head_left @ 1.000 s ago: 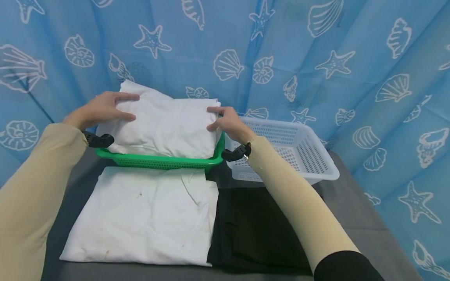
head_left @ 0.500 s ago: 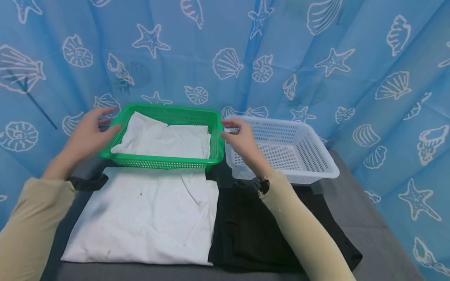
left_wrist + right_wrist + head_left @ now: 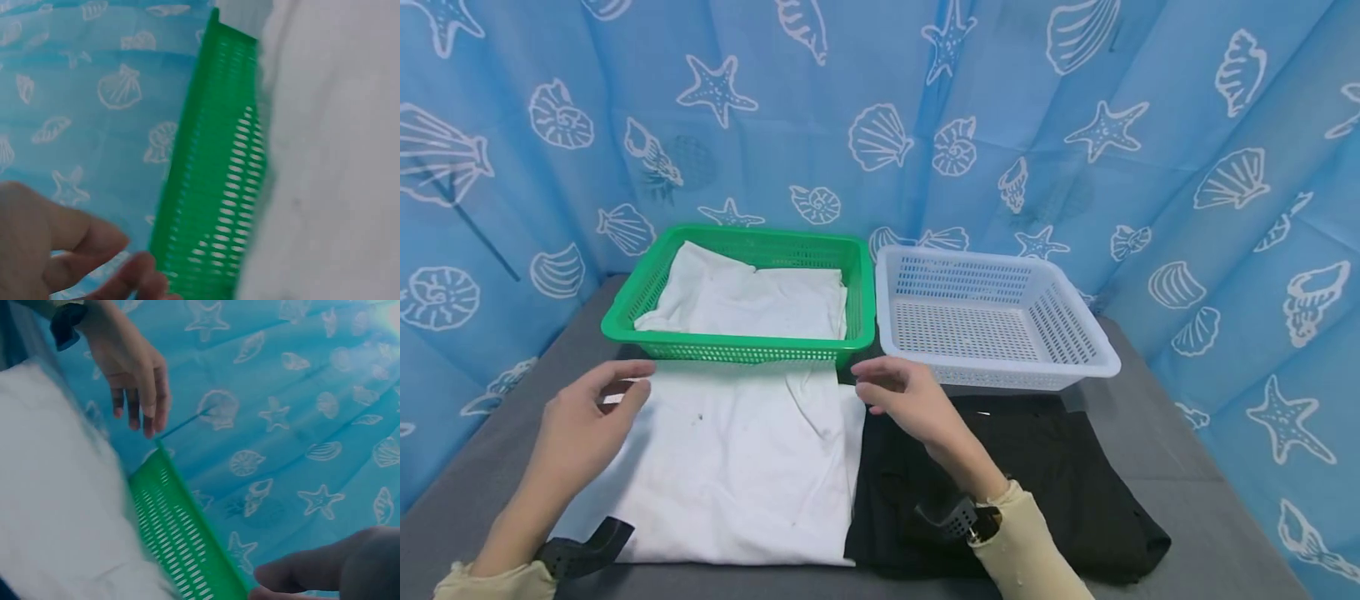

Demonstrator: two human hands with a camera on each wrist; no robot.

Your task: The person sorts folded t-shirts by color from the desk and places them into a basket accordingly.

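My left hand [image 3: 580,433] is over the left part of a folded white cloth [image 3: 737,475], its fingers loosely bent with nothing between them. My right hand [image 3: 917,404] is near that cloth's upper right corner, beside a folded black cloth [image 3: 1022,483], and is likewise empty with relaxed fingers. Behind the white cloth stands a green plastic basket [image 3: 737,343]. Inside it lies another folded white cloth [image 3: 760,302]. The left wrist view has the left hand's fingers [image 3: 94,244] overlapping the green basket's side.
A pale, perforated plastic basket [image 3: 992,367] stands to the right of the green one, with its bottom showing. Grey fabric [image 3: 1180,467] covers the table. A blue curtain [image 3: 820,83] with shell and starfish prints hangs close behind the baskets.
Both hands let go of the white cloth, now lying down inside the green basket. They then drew back toward the near side, over the cloths on the table.
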